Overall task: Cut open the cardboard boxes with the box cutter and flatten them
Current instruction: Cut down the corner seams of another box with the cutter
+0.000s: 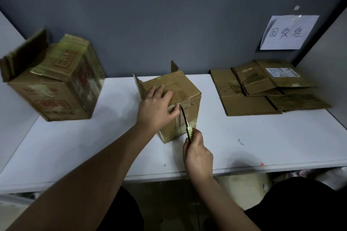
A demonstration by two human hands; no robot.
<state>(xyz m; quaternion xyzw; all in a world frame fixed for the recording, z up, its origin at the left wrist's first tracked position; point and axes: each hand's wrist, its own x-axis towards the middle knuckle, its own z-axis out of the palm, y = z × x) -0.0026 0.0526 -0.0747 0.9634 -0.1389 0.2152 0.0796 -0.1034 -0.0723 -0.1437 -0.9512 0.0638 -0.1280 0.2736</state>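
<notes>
Cardboard small box braced under left hand; right hand grips box cutter at taped seam; next, probably a steady slice downward.

On the table, a small box stands at centre. A larger box stands well apart to its left. Flattened boxes lie stacked to its right, against the rear wall, below a paper sign.
</notes>
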